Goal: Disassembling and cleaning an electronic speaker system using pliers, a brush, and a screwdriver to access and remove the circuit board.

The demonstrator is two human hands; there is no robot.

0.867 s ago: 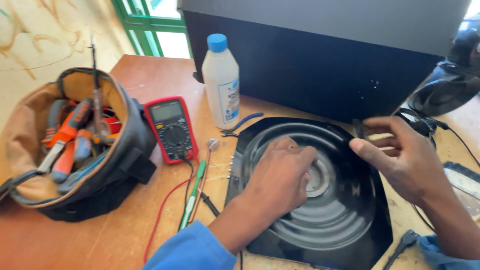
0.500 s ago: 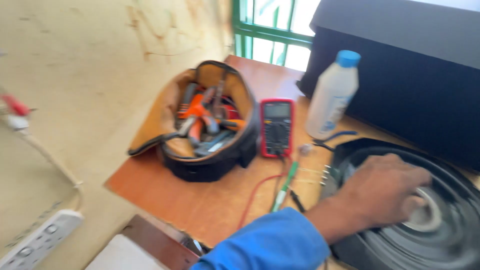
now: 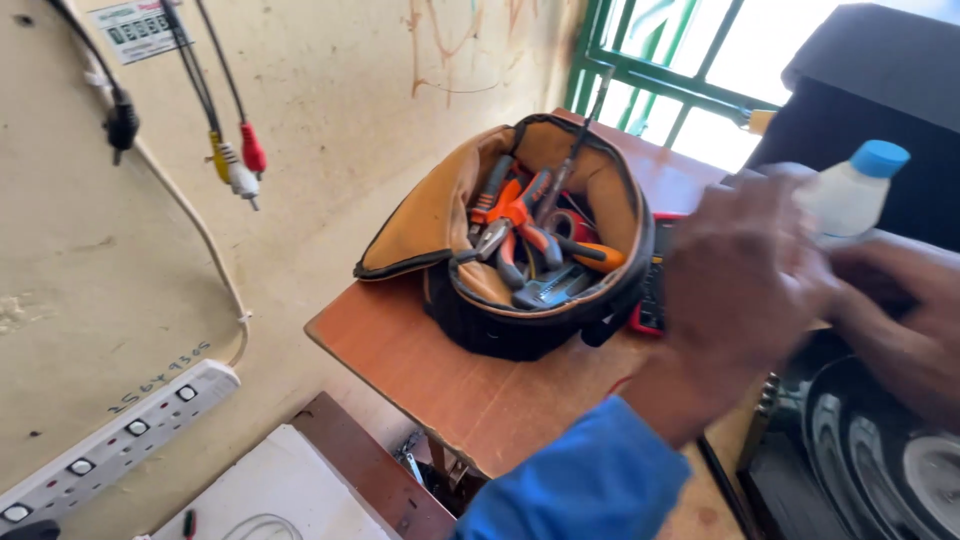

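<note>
Head view, the only one I have: my left hand (image 3: 745, 265) hangs in the air above the wooden table (image 3: 420, 360), just right of the open tool bag (image 3: 440, 215) and in front of the white bottle (image 3: 850, 195) with its blue cap. The hand is badly smeared. I see the back of it and a blue sleeve below, but I cannot tell how far the fingers are spread or whether anything sits in them. My right hand (image 3: 900, 320) is lower, at the right edge, over the black round-ribbed unit (image 3: 850, 450); it is just as blurred, so its grip is also beyond what I can tell.

The bag stands near the table's left corner, mouth wide open, with orange-handled pliers (image 3: 520, 215) and other tools standing in it. A red meter (image 3: 650, 290) peeks out between the bag and my left hand, mostly hidden. The bottle stands upright behind the hand, near a large black box (image 3: 870, 90).

As I judge it, this is a moment between grips: the left hand is up off the unit, closest to the bag and the meter. Any pick from that bag would call for a steady view first, then choosing one handle among many crowded together.

Off the table, a white power strip (image 3: 110, 440) and hanging plug leads (image 3: 240, 165) are on the wall
</note>
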